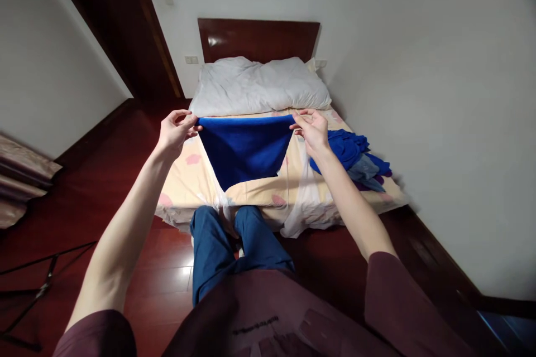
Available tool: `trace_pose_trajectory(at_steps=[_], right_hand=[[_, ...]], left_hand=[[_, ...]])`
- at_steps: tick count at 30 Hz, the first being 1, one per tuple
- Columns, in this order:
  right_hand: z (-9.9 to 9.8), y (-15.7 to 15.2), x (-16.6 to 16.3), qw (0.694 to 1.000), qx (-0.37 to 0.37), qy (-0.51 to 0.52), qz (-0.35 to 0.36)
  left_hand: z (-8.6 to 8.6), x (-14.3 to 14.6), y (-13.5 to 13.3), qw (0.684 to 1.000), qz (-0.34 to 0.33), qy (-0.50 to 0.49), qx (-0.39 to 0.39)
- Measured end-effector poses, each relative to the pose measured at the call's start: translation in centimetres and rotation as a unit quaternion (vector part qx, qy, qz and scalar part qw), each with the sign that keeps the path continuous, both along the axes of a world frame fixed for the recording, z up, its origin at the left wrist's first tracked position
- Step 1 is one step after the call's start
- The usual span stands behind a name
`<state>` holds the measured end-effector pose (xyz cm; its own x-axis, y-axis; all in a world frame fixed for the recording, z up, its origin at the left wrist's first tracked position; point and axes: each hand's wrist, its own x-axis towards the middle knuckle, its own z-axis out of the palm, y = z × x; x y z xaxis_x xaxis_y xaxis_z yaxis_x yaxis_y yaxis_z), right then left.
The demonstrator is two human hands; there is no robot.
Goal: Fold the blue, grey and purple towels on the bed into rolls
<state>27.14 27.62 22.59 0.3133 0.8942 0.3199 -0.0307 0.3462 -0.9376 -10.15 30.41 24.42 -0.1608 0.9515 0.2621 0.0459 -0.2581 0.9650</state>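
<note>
I hold a dark blue cloth (245,148) stretched out in the air above the foot of the bed (196,178). My left hand (176,131) pinches its upper left corner and my right hand (312,131) pinches its upper right corner. The cloth hangs down between them and tapers to a point at the bottom. Both arms are extended forward over the bed.
A pile of blue and grey clothes (355,159) lies on the bed's right side, just beyond my right hand. White pillows (259,86) rest against the dark wooden headboard (257,39). A black metal stand (37,290) sits on the red wooden floor at the left.
</note>
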Motion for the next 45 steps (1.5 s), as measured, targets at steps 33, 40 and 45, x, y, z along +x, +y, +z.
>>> trace_pose_trajectory(at_steps=[33,40,45], right_hand=[[-5.3,11.6,1.3,0.995,-0.01,-0.096,-0.038],[-19.6,5.6,2.5,0.983,-0.145,-0.115,0.009],[-31.9,0.1,-0.7,0.926,-0.363,-0.101,0.008]], left_hand=[[-5.5,2.0,10.7,0.985,0.022,0.126,0.118],[-21.4,1.3,4.5,0.983,-0.013,0.181,-0.029],[-33.8,2.9,0.1,0.936,0.016,0.13,-0.327]])
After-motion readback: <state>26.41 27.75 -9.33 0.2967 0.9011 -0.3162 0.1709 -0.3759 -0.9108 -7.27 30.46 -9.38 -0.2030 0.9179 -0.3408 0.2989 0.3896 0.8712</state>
